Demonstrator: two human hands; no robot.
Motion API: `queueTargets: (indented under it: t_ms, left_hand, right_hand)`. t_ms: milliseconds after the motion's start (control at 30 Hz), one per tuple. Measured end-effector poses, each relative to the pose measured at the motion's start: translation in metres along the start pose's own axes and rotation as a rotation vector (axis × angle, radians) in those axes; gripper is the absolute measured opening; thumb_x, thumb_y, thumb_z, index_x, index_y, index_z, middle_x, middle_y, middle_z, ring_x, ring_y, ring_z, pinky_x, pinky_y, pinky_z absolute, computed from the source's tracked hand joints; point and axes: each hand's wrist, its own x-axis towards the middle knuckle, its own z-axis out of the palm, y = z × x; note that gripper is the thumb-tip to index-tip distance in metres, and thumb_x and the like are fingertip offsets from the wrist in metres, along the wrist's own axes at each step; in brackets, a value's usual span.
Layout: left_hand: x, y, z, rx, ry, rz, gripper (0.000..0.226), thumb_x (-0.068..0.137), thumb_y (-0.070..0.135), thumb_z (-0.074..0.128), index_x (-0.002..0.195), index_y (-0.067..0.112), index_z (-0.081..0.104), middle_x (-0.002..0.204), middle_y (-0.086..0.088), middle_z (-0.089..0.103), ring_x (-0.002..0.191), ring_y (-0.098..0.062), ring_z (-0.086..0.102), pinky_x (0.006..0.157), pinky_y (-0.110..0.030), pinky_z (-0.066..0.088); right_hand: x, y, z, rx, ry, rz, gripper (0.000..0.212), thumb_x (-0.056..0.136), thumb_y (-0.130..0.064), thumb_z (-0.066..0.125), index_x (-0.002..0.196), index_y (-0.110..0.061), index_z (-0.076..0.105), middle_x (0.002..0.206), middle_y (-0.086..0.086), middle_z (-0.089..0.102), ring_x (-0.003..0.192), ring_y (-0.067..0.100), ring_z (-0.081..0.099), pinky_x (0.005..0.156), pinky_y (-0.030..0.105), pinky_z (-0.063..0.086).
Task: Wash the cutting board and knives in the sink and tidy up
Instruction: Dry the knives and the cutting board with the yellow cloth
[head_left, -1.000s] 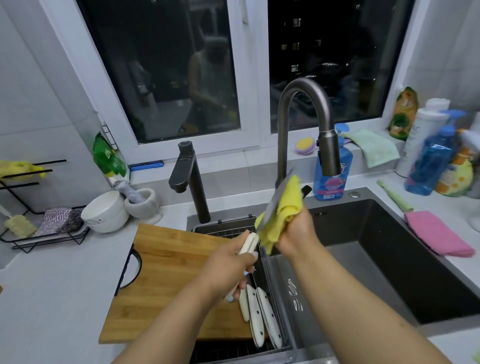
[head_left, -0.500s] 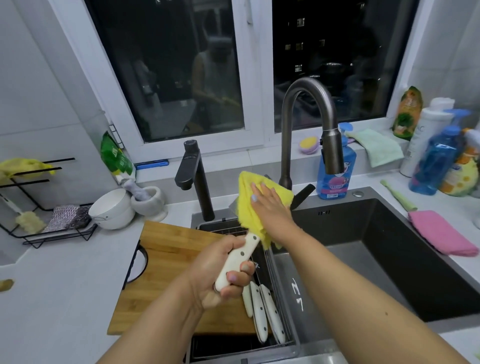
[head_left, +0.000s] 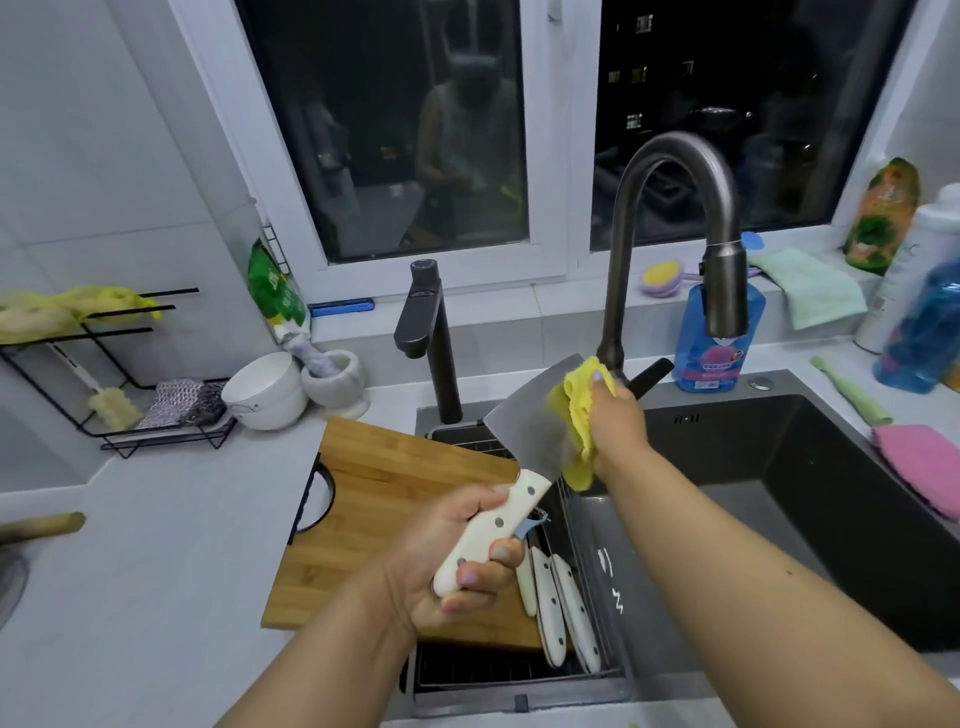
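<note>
cleaver (head_left: 530, 431) | handle in left hand (head_left: 457, 561) | right hand (head_left: 615, 426) presses yellow cloth (head_left: 576, 415) on blade

The yellow cloth (head_left: 577, 415) covers the far edge of the cleaver (head_left: 530, 426) blade, and the right hand (head_left: 618, 431) bunches it so its fingers are mostly out of sight. The left hand (head_left: 457, 561) wraps the cleaver's white handle, hiding its middle. The knives (head_left: 558, 603) in the wire rack (head_left: 519, 670) show only handles; their blades are buried under the cutting board (head_left: 395, 499) and the hand. At the right edge, the blue bottle (head_left: 924, 332) and pink cloth (head_left: 919, 462) are cut off. A wooden handle (head_left: 41, 525) runs off the left edge. Labels are too blurred to read.
</note>
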Motion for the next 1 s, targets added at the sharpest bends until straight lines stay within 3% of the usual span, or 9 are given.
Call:
queueTargets:
  t_ms: [100, 167, 267, 433, 600, 700, 767, 833, 1000]
  left_hand:
    - [0.002, 0.0, -0.016, 0.018, 0.009, -0.01, 0.052, 0.094, 0.043, 0.036, 0.074, -0.002, 0.054, 0.043, -0.005, 0.046, 0.023, -0.01, 0.04, 0.022, -0.013, 0.027]
    - [0.001, 0.0, -0.025, 0.016, 0.026, 0.03, 0.042, 0.091, 0.042, 0.042, 0.093, 0.002, 0.058, 0.051, -0.005, 0.046, 0.026, -0.01, 0.042, 0.024, -0.012, 0.029]
    - [-0.002, -0.001, -0.033, 0.068, 0.116, 0.059, 0.041, 0.088, 0.045, 0.044, 0.093, 0.006, 0.053, 0.055, -0.004, 0.046, 0.028, -0.009, 0.041, 0.024, -0.012, 0.028]
    - [-0.014, -0.01, -0.045, 0.347, 0.407, 0.175, 0.042, 0.096, 0.045, 0.046, 0.09, 0.005, 0.057, 0.059, -0.003, 0.05, 0.035, -0.008, 0.04, 0.028, -0.013, 0.025]
    - [-0.044, -0.018, -0.057, 0.287, 0.427, 0.286, 0.025, 0.086, 0.023, 0.064, 0.094, 0.001, 0.056, 0.059, -0.005, 0.046, 0.035, -0.008, 0.038, 0.03, -0.012, 0.025]
    - [-0.06, -0.016, -0.061, 0.227, 0.455, 0.355, 0.013, 0.087, 0.011, 0.062, 0.092, 0.004, 0.052, 0.058, -0.004, 0.047, 0.035, -0.009, 0.038, 0.032, -0.013, 0.027]
    - [-0.066, -0.012, -0.061, 0.189, 0.489, 0.393, 0.01, 0.089, 0.009, 0.059, 0.086, 0.006, 0.051, 0.058, -0.004, 0.047, 0.035, -0.009, 0.04, 0.032, -0.013, 0.029]
    - [-0.071, -0.009, -0.058, 0.157, 0.536, 0.426, 0.012, 0.091, 0.011, 0.056, 0.08, 0.006, 0.053, 0.056, -0.004, 0.048, 0.035, -0.01, 0.042, 0.032, -0.013, 0.03]
    - [-0.082, -0.002, -0.037, 0.184, 0.629, 0.511, 0.026, 0.091, 0.028, 0.051, 0.076, 0.008, 0.055, 0.051, -0.006, 0.048, 0.032, -0.014, 0.042, 0.033, -0.013, 0.027]
  right_hand:
    - [-0.012, 0.015, 0.018, 0.17, -0.013, 0.143, 0.047, 0.09, -0.046, 0.058, 0.119, -0.01, 0.056, 0.108, 0.011, 0.065, 0.097, 0.029, 0.064, 0.09, 0.044, 0.052]
    - [-0.023, 0.025, 0.031, 0.237, -0.068, 0.238, 0.044, 0.086, -0.046, 0.063, 0.112, -0.011, 0.057, 0.103, 0.012, 0.066, 0.093, 0.031, 0.065, 0.087, 0.046, 0.054]
    - [-0.04, 0.044, 0.055, 0.201, -0.117, 0.289, 0.044, 0.085, -0.047, 0.064, 0.104, -0.008, 0.057, 0.099, 0.013, 0.065, 0.091, 0.033, 0.065, 0.087, 0.049, 0.054]
    - [-0.05, 0.056, 0.079, -0.134, -0.037, 0.22, 0.057, 0.096, -0.047, 0.044, 0.124, 0.002, 0.051, 0.12, 0.018, 0.059, 0.108, 0.036, 0.057, 0.093, 0.039, 0.047]
    - [-0.053, 0.056, 0.091, -0.202, 0.014, 0.149, 0.057, 0.102, -0.042, 0.032, 0.139, 0.0, 0.04, 0.139, 0.02, 0.046, 0.127, 0.039, 0.044, 0.106, 0.042, 0.033]
    - [-0.055, 0.056, 0.099, -0.322, -0.209, 0.164, 0.061, 0.099, -0.051, 0.03, 0.142, -0.009, 0.04, 0.142, 0.016, 0.044, 0.128, 0.037, 0.044, 0.109, 0.045, 0.033]
    - [-0.068, 0.057, 0.1, -0.588, -0.425, 0.004, 0.052, 0.097, -0.047, 0.04, 0.136, -0.014, 0.049, 0.136, 0.01, 0.052, 0.125, 0.032, 0.048, 0.104, 0.038, 0.038]
    - [-0.081, 0.06, 0.101, -0.712, -0.417, -0.311, 0.039, 0.09, -0.037, 0.056, 0.126, -0.022, 0.056, 0.121, 0.0, 0.061, 0.116, 0.022, 0.055, 0.089, 0.031, 0.043]
    - [-0.128, 0.046, 0.106, -0.545, -0.606, -0.771, 0.055, 0.083, -0.016, 0.068, 0.13, -0.035, 0.047, 0.107, -0.016, 0.047, 0.092, 0.003, 0.052, 0.085, 0.023, 0.046]
